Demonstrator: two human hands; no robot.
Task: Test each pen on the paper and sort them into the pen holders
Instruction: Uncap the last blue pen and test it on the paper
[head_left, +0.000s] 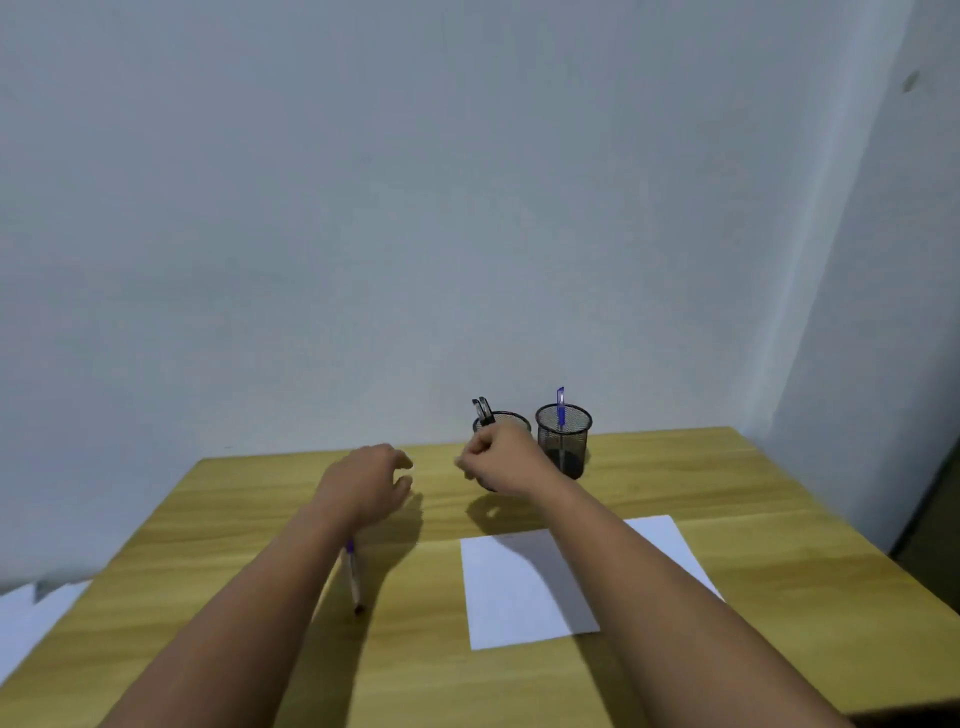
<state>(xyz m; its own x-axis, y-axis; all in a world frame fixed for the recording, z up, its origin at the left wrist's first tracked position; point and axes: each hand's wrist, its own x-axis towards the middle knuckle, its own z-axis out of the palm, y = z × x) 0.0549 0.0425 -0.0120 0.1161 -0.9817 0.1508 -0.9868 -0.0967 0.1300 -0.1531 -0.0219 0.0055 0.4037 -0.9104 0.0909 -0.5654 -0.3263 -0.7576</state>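
Observation:
My right hand (501, 460) is closed in front of the left black mesh pen holder (511, 417), pinching a black pen (483, 410) whose top sticks up beside another one at the holder's rim. The right mesh holder (563, 447) has a blue pen (560, 405) standing in it. My left hand (371, 478) hovers open over the table, left of the holders, with nothing in it. Another pen with a purple end (354, 577) lies on the wood, partly under my left forearm. The white paper (519, 587) lies near me, partly covered by my right forearm.
The wooden table (727, 545) stands against a pale wall, in a corner on the right. White sheets (26, 623) lie beyond the table's left edge. Both holders stand close together at the table's far edge.

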